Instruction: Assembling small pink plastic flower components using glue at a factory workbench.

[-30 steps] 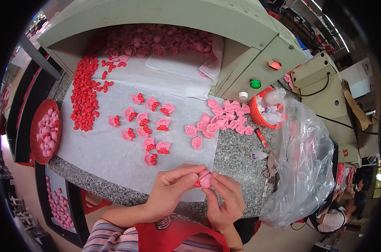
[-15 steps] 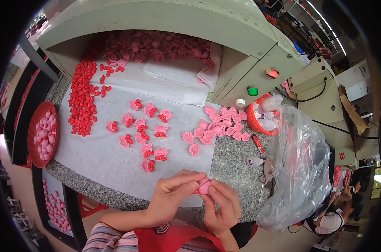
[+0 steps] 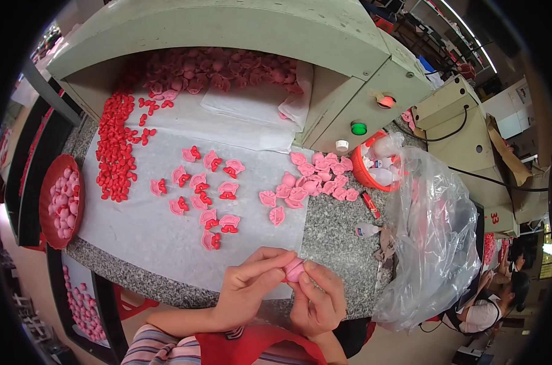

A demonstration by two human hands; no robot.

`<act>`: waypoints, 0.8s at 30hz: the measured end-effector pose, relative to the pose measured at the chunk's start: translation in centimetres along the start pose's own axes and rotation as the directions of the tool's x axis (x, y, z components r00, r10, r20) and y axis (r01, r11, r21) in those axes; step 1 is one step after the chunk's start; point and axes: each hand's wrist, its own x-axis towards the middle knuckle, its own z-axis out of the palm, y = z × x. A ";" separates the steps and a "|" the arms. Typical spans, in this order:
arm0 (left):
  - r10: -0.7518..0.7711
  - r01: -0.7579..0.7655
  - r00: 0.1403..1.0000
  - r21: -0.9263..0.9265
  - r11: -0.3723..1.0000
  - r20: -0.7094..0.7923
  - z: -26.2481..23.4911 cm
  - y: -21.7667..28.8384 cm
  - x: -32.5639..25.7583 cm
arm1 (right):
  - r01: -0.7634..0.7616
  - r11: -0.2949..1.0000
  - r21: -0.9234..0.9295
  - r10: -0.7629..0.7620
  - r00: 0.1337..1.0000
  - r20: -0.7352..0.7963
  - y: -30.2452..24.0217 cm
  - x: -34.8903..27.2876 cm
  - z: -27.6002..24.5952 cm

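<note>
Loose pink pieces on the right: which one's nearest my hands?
The lone pink piece on the white sheet, below the cluster; all the others there lie farther up, toward the cabinet.

The bare left forearm point(image 3: 185, 321) enters around seven o'clock and lies nearly level, aimed at three. Past its wrist, the left hand point(image 3: 245, 292) angles up toward two o'clock, index finger and thumb drawn into a pinch. The right forearm point(image 3: 331, 348) rises steeply from between five and six o'clock; the right hand point(image 3: 320, 301) leans toward eleven, thumb and forefinger pinching, other fingers curled. Both hands' fingertips come close together near six o'clock.
</note>
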 end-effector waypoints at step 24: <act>0.276 -0.289 0.956 0.161 0.944 0.095 0.8 0.2 -0.4 | 0.112 0.991 -0.068 -0.113 0.994 -0.013 -0.8 -0.3 -0.3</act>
